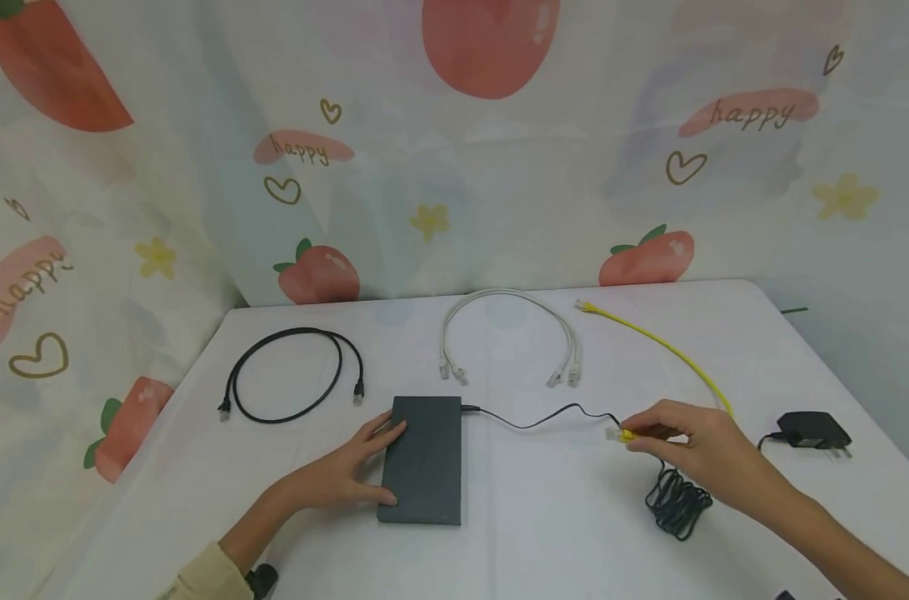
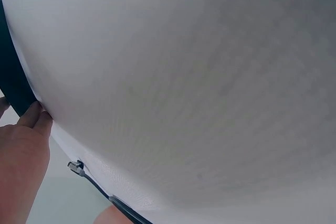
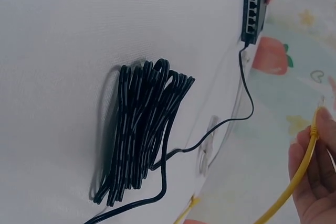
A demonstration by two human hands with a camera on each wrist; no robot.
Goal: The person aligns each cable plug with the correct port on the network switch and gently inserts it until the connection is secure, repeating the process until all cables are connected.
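A flat dark network switch [image 1: 424,462] lies on the white table, a row of ports [image 3: 252,3] along its side in the right wrist view. My left hand [image 1: 330,479] rests on its left edge, fingers spread and fairly straight over the top, thumb at the near corner. Between thumb and fingers, my right hand [image 1: 697,454] pinches one end of a yellow network cable [image 1: 660,340], just behind its clear plug [image 1: 614,434]. The cable's other plug lies at the back of the table. Below the right hand sits a bundled black power cord [image 3: 142,129], whose thin lead runs to the switch.
A coiled black network cable [image 1: 238,367] lies at the left. White network cables [image 1: 499,292] curve across the back middle. At the right is a black power adapter [image 1: 814,429] with metal prongs. A patterned curtain [image 1: 484,183] hangs behind the table.
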